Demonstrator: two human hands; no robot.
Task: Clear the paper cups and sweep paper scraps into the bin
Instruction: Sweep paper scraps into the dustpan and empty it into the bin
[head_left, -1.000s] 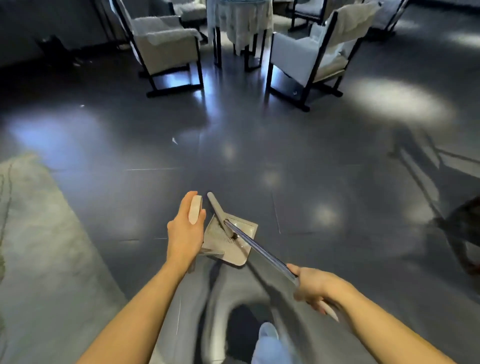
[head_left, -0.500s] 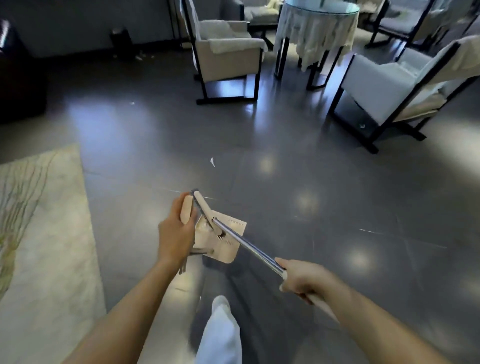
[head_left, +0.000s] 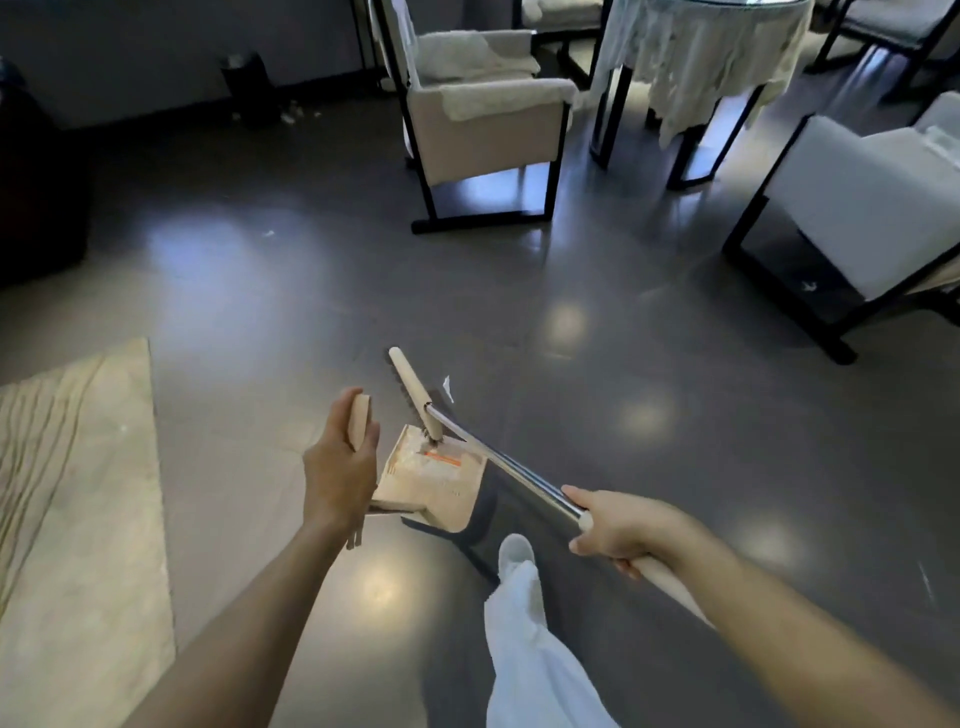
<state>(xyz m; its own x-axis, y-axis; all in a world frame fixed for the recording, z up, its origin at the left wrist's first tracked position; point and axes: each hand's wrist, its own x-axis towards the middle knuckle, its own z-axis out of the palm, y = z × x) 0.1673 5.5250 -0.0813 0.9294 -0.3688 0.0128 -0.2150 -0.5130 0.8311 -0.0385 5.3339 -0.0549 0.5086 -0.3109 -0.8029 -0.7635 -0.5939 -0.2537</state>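
My left hand (head_left: 340, 470) grips the beige handle of a dustpan (head_left: 436, 480), which hangs just above the dark floor and holds some white scraps. My right hand (head_left: 621, 532) grips the metal pole of a broom (head_left: 413, 389); its beige head lies on the floor just beyond the pan. A white paper scrap (head_left: 447, 387) lies right of the broom head. Another scrap (head_left: 267, 234) lies farther off to the left, and one (head_left: 808, 286) under the right chair. A dark bin (head_left: 244, 78) stands by the far wall with small white bits around it.
A beige armchair (head_left: 488, 119) stands ahead, a cloth-covered table (head_left: 701, 62) behind it, a white chair (head_left: 857, 208) at right. A pale rug (head_left: 78, 493) covers the floor at left. A dark cabinet (head_left: 36, 197) stands at far left. My white-trousered leg (head_left: 524, 634) steps forward.
I have walked forward and turned left; the chairs and table are closer. The broom head has moved out past the dustpan toward the nearest scrap. Both hands keep their holds.
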